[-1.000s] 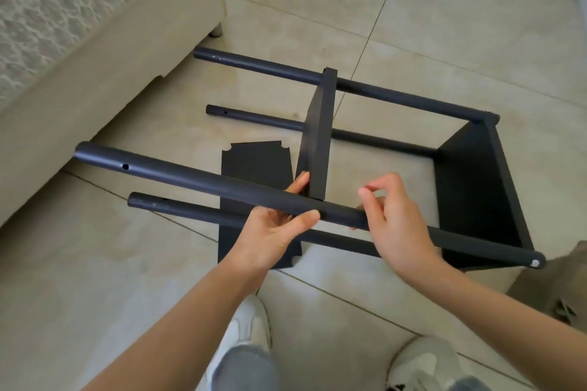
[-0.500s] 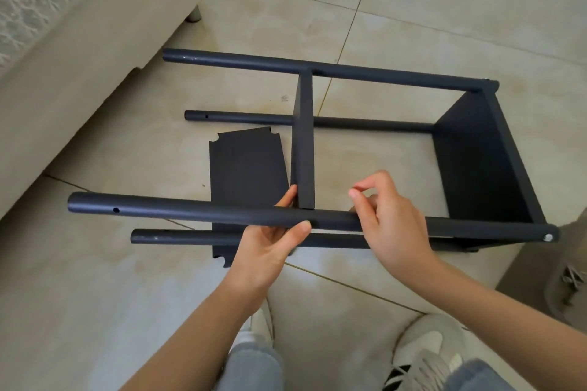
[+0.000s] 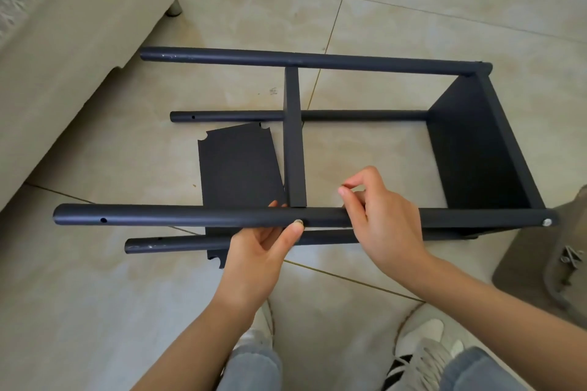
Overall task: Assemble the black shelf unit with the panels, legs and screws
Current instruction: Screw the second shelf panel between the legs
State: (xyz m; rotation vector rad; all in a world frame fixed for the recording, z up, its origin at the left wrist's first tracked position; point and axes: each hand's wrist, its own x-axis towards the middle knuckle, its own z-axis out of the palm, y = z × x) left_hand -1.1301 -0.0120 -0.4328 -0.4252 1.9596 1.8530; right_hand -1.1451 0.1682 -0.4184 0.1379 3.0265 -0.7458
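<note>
The leg (image 3: 190,219) in my left hand (image 3: 257,251) is matte black with a faint blue sheen, same as the other legs (image 3: 317,60). Far right of the grip, at that leg's end, there's a silver screw (image 3: 547,222). All the panels are flat black: mid panel (image 3: 293,149) just above the grip, loose panel (image 3: 238,168) up-left of it, end panel (image 3: 470,143) off right. The floor (image 3: 413,25) is cream tile with cloudy marbling and darker grout lines. Way left, the sofa (image 3: 63,41) is beige with a lacy top. Below the grip are white shoes (image 3: 419,336), the right one with black stripes and grey laces, plus pale blue jeans (image 3: 254,368). The grey-brown mat (image 3: 540,263) is far right.
</note>
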